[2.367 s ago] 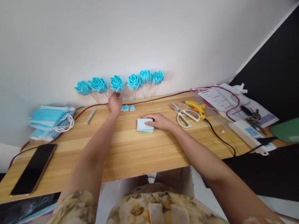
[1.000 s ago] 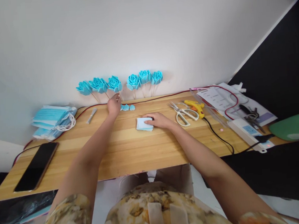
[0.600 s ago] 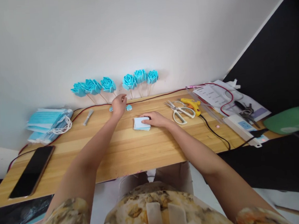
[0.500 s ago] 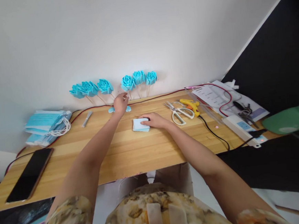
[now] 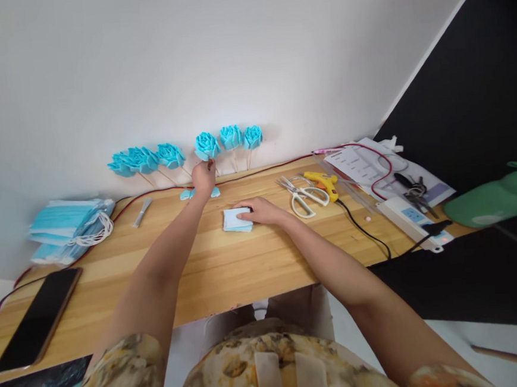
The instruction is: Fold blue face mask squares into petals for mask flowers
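Note:
Along the wall, my left hand (image 5: 204,175) is closed just under the head of a blue flower (image 5: 207,145), which looks pinched at its stem. Its fingertips are partly hidden by the hand's back. A stack of pale blue-and-white squares (image 5: 231,220) lies on the table, gripped by my right hand (image 5: 262,210) at its right side, thumb on top. Small blue cut pieces (image 5: 187,194) lie beneath and beside my left wrist. Other blue flowers on sticks, such as one at the right (image 5: 253,137) and one at the left (image 5: 170,155), lean against the wall.
To the right lie scissors (image 5: 306,197), a yellow glue gun (image 5: 323,183), papers (image 5: 359,167), keys (image 5: 417,190), a power strip (image 5: 410,223) and a green pouch-like object (image 5: 492,202). Face masks (image 5: 64,223), a phone (image 5: 38,318) and a thin white packet (image 5: 142,213) are at the left.
My left hand has closed under the flower, which has shifted slightly left against its neighbours. My right hand stays on the stack. The whole view has shifted a little.

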### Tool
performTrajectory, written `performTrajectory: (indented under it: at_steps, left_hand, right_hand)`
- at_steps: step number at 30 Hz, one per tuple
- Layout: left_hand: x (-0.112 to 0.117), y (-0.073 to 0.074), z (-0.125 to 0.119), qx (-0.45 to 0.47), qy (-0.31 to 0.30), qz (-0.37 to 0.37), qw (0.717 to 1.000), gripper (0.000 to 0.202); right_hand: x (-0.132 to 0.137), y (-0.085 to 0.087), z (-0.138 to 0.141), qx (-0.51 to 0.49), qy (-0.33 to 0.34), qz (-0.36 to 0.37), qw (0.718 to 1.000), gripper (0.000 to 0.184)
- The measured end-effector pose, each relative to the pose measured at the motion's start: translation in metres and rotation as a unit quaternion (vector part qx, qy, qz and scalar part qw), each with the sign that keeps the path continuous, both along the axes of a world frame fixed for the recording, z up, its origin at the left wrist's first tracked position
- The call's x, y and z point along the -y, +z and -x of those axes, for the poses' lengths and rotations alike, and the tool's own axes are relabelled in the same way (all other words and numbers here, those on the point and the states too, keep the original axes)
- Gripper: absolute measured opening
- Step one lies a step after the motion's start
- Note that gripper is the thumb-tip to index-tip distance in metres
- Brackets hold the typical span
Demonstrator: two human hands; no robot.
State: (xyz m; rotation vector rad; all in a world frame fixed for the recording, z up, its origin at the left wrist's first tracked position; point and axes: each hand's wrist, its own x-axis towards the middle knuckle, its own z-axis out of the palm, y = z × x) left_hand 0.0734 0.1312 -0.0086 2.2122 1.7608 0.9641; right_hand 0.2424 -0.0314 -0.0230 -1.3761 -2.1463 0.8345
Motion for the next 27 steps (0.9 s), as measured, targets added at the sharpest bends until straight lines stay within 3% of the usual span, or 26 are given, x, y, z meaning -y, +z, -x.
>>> performTrajectory:
  at_steps: [10,21,27]
  left_hand:
    - [0.004,-0.008,0.005,-0.005,0.008,-0.004,1.0,0.039]
    - [0.009,-0.006,0.006,0.068,-0.027,-0.004,0.997,0.037]
    - [0.023,-0.015,0.03,0.142,-0.031,0.025,0.989,0.037]
  right_hand:
    - [-0.001,0.0,0.0,0.001,0.001,-0.002,1.0,0.036]
    - [-0.001,-0.002,0.0,0.001,-0.001,-0.007,1.0,0.037]
    - [-0.001,-0.002,0.0,0.005,-0.004,-0.006,1.0,0.037]
